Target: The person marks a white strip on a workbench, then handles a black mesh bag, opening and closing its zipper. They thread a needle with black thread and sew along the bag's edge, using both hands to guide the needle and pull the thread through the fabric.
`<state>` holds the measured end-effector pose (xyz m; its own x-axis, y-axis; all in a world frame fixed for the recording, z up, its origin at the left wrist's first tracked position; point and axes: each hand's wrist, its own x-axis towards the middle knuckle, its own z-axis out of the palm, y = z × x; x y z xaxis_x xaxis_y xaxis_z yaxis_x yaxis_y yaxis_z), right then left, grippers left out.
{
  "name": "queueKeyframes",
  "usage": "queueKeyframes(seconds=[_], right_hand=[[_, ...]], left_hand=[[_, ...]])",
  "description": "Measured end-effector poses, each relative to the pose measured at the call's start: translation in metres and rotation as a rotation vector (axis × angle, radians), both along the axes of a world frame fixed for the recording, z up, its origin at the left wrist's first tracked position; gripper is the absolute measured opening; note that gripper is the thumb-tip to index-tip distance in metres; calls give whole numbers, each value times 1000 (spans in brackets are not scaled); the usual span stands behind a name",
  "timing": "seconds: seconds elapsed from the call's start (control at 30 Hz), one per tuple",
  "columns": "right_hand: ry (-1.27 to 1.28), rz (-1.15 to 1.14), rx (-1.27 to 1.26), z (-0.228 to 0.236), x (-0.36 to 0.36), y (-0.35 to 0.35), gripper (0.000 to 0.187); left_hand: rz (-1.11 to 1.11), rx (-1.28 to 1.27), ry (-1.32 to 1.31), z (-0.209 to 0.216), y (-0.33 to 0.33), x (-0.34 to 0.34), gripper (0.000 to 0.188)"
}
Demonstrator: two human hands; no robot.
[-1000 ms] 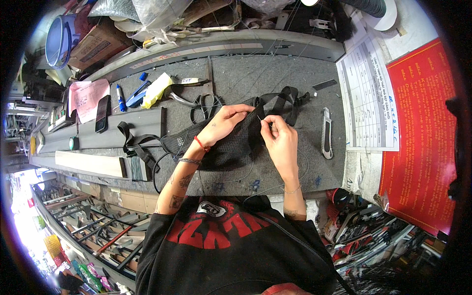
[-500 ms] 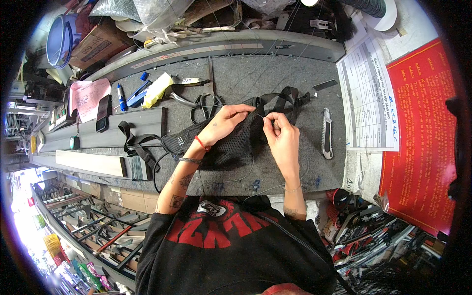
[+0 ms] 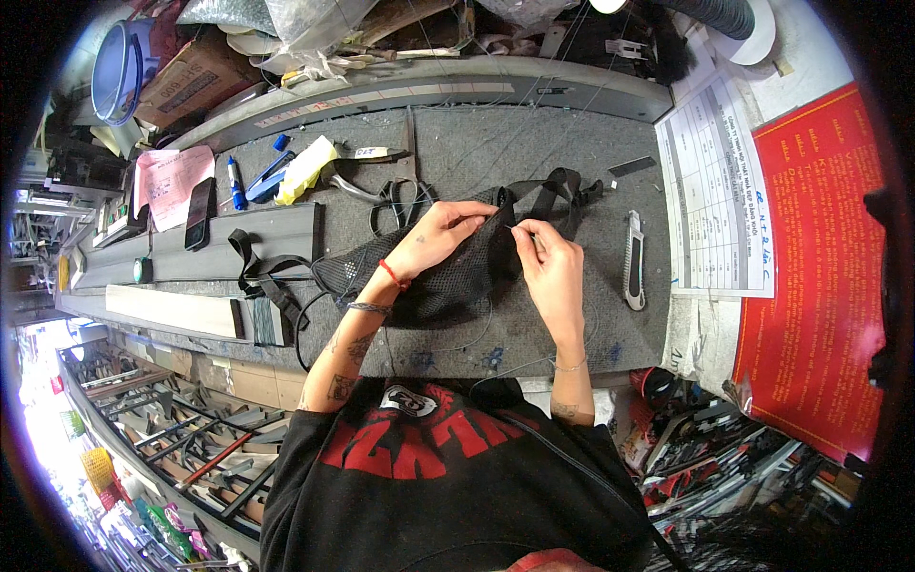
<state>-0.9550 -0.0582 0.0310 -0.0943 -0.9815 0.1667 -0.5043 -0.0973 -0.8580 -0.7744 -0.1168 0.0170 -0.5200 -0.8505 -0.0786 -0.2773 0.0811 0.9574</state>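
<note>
A black mesh bag (image 3: pixel 443 291) with dark straps (image 3: pixel 558 191) lies on the grey carpeted bench. My left hand (image 3: pixel 434 240) is closed on it, thumb and fingers pinching the folded upper edge. Just right of that edge, my right hand (image 3: pixel 553 272) has thumb and forefinger pressed together. Whatever the right fingertips hold is too small to make out. A thin thread (image 3: pixel 592 329) curves across the bench below the right hand. Beyond the bag are scissors (image 3: pixel 410 167) with dark handles.
A utility knife (image 3: pixel 634 262) lies to the right, near a printed sheet (image 3: pixel 715 191) and a red poster (image 3: pixel 820 276). On the left are a phone (image 3: pixel 198 214), a blue marker (image 3: pixel 235 181), pink paper (image 3: pixel 172 186) and a pale strip (image 3: pixel 172 312). A raised ledge (image 3: pixel 429 95) bounds the far side.
The right hand's fingertips have shifted very slightly beside the bag's edge. The left hand keeps its pinch, and the bag stays in place.
</note>
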Motion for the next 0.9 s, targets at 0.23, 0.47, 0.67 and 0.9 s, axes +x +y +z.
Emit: queueKeyframes(seconds=[0.23,0.47,0.67,0.9], right_hand=[[37,-4,7,2,0,0,11],[63,3,9,3,2,-2,11],[20,22,8,-8,4,-5,13],[31,-1,30,-16,2,-8,13]], left_hand=[[-1,7,24,-1,0,0,27],[5,-15,24,-3,0,0,27],[10,15,57,-6,1,-5,26],[95,-147,-6,-4,2,-16,19]])
